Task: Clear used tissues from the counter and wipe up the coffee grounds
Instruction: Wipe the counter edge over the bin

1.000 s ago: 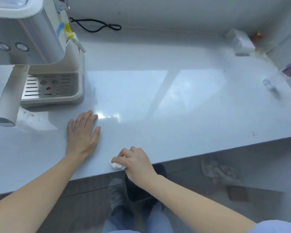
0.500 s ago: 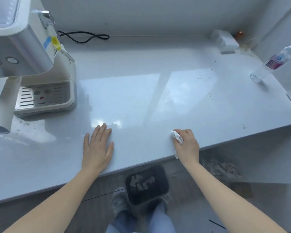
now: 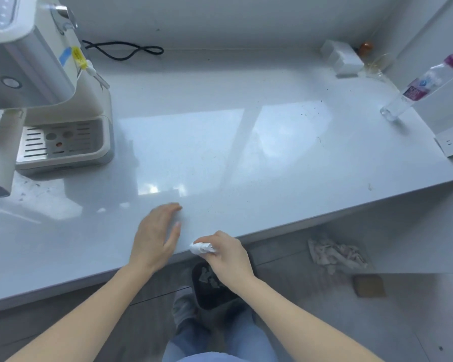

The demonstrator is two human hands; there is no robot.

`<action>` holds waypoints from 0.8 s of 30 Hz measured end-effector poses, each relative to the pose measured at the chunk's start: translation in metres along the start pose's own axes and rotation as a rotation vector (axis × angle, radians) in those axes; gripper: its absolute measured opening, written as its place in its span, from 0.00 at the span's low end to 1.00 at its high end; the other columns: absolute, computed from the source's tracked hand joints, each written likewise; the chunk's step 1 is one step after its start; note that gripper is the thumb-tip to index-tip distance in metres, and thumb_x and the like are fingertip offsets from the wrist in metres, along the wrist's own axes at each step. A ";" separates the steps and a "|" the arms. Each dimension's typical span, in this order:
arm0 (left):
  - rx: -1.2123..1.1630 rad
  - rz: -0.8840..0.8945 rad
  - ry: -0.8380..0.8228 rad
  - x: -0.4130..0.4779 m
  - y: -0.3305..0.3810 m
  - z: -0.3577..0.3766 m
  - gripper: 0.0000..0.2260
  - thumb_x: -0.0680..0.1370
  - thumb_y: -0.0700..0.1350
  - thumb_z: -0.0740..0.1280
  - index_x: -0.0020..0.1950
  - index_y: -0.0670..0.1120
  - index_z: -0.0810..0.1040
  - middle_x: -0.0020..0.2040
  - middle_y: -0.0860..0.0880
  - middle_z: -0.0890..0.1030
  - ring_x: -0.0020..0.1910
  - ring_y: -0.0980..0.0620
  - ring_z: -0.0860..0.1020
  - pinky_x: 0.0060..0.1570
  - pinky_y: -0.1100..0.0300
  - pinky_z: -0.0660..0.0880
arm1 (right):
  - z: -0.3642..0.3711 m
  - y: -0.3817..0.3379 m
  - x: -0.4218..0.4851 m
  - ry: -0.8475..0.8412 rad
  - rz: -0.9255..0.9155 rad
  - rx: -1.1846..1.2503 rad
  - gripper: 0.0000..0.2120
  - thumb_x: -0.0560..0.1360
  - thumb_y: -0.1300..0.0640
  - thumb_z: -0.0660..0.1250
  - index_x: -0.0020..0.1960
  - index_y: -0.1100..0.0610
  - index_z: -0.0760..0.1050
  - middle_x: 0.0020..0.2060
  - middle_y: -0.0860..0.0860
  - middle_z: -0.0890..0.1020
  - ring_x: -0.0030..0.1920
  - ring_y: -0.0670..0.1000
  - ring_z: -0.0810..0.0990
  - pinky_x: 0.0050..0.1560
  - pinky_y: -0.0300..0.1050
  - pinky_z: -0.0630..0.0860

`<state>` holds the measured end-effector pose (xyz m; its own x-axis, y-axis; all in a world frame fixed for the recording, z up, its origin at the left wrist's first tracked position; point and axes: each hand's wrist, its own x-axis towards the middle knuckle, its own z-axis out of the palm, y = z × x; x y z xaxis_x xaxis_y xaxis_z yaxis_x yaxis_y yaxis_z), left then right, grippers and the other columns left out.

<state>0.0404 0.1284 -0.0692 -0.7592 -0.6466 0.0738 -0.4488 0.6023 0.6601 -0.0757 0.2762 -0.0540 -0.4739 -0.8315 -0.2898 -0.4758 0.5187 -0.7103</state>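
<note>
A: What is the person holding at the front edge?

B: The right hand [image 3: 226, 253] is pinching a small crumpled white tissue [image 3: 201, 248], soft and wadded into a ball. The tissue is sitting right at the lip of the smooth glossy pale grey counter [image 3: 246, 158], and the fingers are closing tight around it.

A: Why there, so near the edge?

B: Probably because the dark plastic waste bin [image 3: 215, 286] is standing on the floor just below that spot. It seems the person is sweeping the dirt toward the edge so it is falling into the bin. Pale scraps are already lying inside it.

A: And the other hand?

B: The left hand [image 3: 156, 235] is resting open on the counter just beside the tissue, holding nothing, with the fingers loosely spread. It looks like it is steadying the body while the right hand is working.

A: Is the wiping finished?

B: Not yet, in my judgement. Fine dark coffee grounds [image 3: 310, 111] are still lying scattered far on the right part, and some more specks [image 3: 29, 185] are lying in front of the cream and silver espresso machine [image 3: 50, 100] with its slotted metal drip tray.

A: Anything else around?

B: A clear plastic water bottle with a pink cap [image 3: 419, 88] is standing near the right wall, and a crumpled beige cloth [image 3: 335, 253] is lying on the floor.
</note>
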 end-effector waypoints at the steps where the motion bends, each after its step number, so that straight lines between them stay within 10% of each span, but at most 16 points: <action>1: -0.045 0.025 -0.027 -0.010 0.010 0.002 0.18 0.76 0.52 0.54 0.62 0.48 0.72 0.61 0.51 0.77 0.61 0.51 0.74 0.58 0.54 0.72 | -0.001 0.002 -0.005 0.002 0.042 0.103 0.04 0.74 0.48 0.64 0.44 0.40 0.77 0.36 0.44 0.78 0.40 0.44 0.76 0.42 0.44 0.75; 5: -0.189 -0.028 -0.149 -0.043 0.043 0.022 0.15 0.76 0.53 0.58 0.63 0.58 0.68 0.57 0.64 0.74 0.57 0.68 0.71 0.54 0.66 0.70 | -0.004 0.018 -0.020 -0.017 0.165 0.502 0.08 0.73 0.58 0.68 0.49 0.49 0.81 0.41 0.47 0.85 0.45 0.45 0.82 0.48 0.40 0.77; 9: -0.300 -0.166 -0.139 -0.046 0.057 0.037 0.10 0.76 0.51 0.63 0.57 0.58 0.75 0.54 0.64 0.77 0.58 0.63 0.72 0.57 0.61 0.71 | -0.009 0.038 -0.026 -0.117 0.099 0.587 0.08 0.75 0.60 0.66 0.50 0.49 0.80 0.41 0.44 0.83 0.44 0.42 0.80 0.47 0.36 0.75; 16: -0.063 -0.156 -0.267 -0.059 0.083 0.080 0.09 0.75 0.54 0.65 0.54 0.57 0.72 0.50 0.60 0.78 0.50 0.60 0.76 0.48 0.58 0.74 | -0.013 0.097 -0.035 -0.183 0.046 0.465 0.08 0.74 0.55 0.64 0.50 0.44 0.79 0.38 0.41 0.83 0.41 0.42 0.81 0.43 0.37 0.76; 24: -0.226 -0.539 -0.432 -0.097 0.064 0.181 0.08 0.69 0.53 0.72 0.41 0.53 0.74 0.35 0.55 0.82 0.36 0.60 0.79 0.38 0.60 0.75 | 0.023 0.191 -0.065 -0.349 0.196 0.269 0.08 0.72 0.42 0.57 0.46 0.40 0.74 0.37 0.44 0.81 0.41 0.46 0.78 0.47 0.51 0.76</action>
<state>0.0002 0.3145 -0.1692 -0.5992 -0.5553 -0.5767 -0.7404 0.1103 0.6631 -0.1188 0.4250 -0.1853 -0.2362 -0.7643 -0.6000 -0.1716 0.6406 -0.7484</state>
